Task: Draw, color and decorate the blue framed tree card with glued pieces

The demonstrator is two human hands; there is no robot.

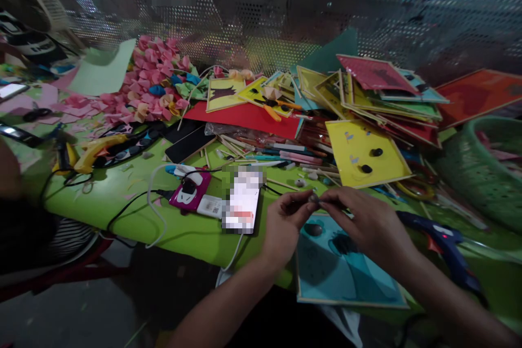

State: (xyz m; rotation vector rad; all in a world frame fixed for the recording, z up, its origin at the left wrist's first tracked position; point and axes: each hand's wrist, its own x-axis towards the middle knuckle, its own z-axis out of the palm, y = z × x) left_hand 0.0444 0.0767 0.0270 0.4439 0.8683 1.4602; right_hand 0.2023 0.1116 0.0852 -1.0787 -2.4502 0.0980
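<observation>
A small grey pebble (313, 198) is pinched between the fingertips of both hands. My left hand (283, 223) and my right hand (362, 217) meet there, above the table's front part. Just below them lies a blue picture panel (338, 277) with a pale stick frame, bearing dark stones on blue shapes; my right hand and forearm cover part of it. A dark blue glue gun (446, 242) with an orange trigger rests to the right of my right hand. Loose pebbles (300, 182) lie behind my left hand.
A lit phone (243, 201) and a magenta power strip (190, 190) with cables sit left of my hands. Behind are a yellow panel (362, 152), stacked panels, pens and pink folded paper (155, 65). A green basket (485, 168) stands right; yellow glue gun (95, 152) left.
</observation>
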